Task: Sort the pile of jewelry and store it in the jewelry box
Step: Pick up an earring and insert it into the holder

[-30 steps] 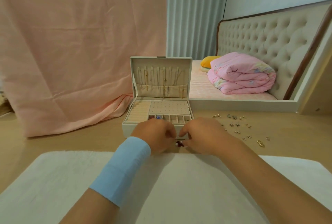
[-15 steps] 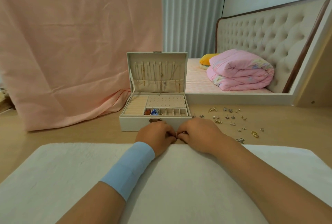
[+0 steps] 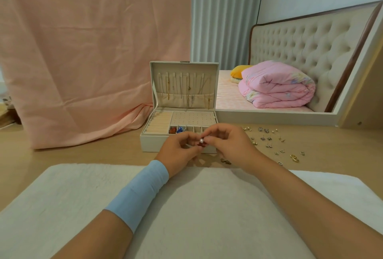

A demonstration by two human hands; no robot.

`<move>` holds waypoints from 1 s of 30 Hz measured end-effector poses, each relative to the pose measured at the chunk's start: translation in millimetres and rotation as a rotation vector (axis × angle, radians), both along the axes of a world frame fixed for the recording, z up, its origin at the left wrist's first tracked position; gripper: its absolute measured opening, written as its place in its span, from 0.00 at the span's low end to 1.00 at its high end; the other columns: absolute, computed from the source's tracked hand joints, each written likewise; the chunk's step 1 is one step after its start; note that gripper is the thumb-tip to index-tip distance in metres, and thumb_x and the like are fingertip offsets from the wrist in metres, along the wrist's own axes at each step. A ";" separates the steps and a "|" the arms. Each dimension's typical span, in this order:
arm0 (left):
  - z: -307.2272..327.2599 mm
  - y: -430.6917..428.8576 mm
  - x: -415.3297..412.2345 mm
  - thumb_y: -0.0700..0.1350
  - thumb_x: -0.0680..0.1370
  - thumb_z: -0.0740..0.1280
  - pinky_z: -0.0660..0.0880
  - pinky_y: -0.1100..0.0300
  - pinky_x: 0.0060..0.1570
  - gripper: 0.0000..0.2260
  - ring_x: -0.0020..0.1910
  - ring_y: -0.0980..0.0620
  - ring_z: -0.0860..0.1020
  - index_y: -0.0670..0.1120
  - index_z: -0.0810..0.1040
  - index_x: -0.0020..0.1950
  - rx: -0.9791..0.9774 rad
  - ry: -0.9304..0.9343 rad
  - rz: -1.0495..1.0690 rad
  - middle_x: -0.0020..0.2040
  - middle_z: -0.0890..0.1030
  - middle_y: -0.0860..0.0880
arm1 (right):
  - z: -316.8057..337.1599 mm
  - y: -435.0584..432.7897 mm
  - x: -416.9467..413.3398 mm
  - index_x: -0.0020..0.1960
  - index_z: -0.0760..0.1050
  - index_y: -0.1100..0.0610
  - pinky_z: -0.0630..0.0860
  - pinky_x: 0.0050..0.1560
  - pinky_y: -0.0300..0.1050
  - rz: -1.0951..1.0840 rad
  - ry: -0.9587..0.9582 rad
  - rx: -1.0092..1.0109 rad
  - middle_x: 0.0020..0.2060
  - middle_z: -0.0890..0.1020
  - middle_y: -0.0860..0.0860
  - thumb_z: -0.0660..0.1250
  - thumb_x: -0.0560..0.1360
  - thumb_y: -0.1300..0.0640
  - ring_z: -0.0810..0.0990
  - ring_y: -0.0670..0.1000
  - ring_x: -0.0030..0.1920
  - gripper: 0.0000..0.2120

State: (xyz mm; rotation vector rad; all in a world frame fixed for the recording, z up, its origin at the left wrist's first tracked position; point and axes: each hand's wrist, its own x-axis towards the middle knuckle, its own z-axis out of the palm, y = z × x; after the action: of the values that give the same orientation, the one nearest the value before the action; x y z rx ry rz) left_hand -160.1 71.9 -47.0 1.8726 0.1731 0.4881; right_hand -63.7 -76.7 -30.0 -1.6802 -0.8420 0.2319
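A cream jewelry box (image 3: 153, 144) stands open on the wooden table, its lid (image 3: 184, 85) upright with thin chains hanging inside. Red and blue pieces (image 3: 176, 129) lie in its front compartments. Just in front of the box, my left hand (image 3: 178, 154) and my right hand (image 3: 230, 146) meet and together pinch a small earring with a white pearl and a red part (image 3: 201, 142), raised off the table. Loose earrings and studs (image 3: 269, 140) are scattered on the table to the right of the box.
A white cloth (image 3: 186, 207) covers the near table under my forearms. A small piece (image 3: 226, 161) lies below my right hand. A pink sheet (image 3: 83, 51) hangs behind left. A mirror (image 3: 290, 61) at the right shows a bed and pink quilt.
Both hands have lifted from the table edge and opened slightly at the fingertips, so the pearl earring now shows between them. The view has shifted a little.
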 end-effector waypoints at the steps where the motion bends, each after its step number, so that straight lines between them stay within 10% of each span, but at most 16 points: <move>1: 4.0 -1.1 -0.7 0.37 0.76 0.72 0.74 0.63 0.33 0.08 0.32 0.54 0.78 0.49 0.83 0.49 -0.085 -0.006 -0.009 0.40 0.83 0.49 | 2.5 0.0 -0.5 0.45 0.84 0.52 0.68 0.25 0.34 0.000 0.031 0.032 0.38 0.84 0.56 0.71 0.78 0.65 0.72 0.44 0.23 0.09; 15: 78.2 54.3 29.3 0.44 0.79 0.69 0.77 0.64 0.38 0.08 0.38 0.57 0.81 0.54 0.84 0.55 0.091 0.066 -0.029 0.45 0.85 0.55 | 47.2 45.3 29.9 0.53 0.86 0.46 0.78 0.46 0.39 -0.194 -0.212 0.075 0.44 0.86 0.41 0.75 0.75 0.56 0.78 0.37 0.36 0.08; 30: 47.3 122.9 50.7 0.44 0.77 0.71 0.75 0.66 0.39 0.08 0.33 0.62 0.79 0.56 0.84 0.52 0.028 0.012 0.135 0.44 0.85 0.56 | 48.9 126.5 71.9 0.50 0.86 0.43 0.71 0.41 0.37 -0.153 -0.443 -0.319 0.41 0.83 0.37 0.74 0.75 0.49 0.77 0.38 0.42 0.04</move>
State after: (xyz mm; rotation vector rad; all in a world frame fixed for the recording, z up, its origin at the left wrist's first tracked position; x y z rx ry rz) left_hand -109.5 194.8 0.2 1.8997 0.3041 0.5741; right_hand 8.2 49.8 18.9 -2.1286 -1.0344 -0.1264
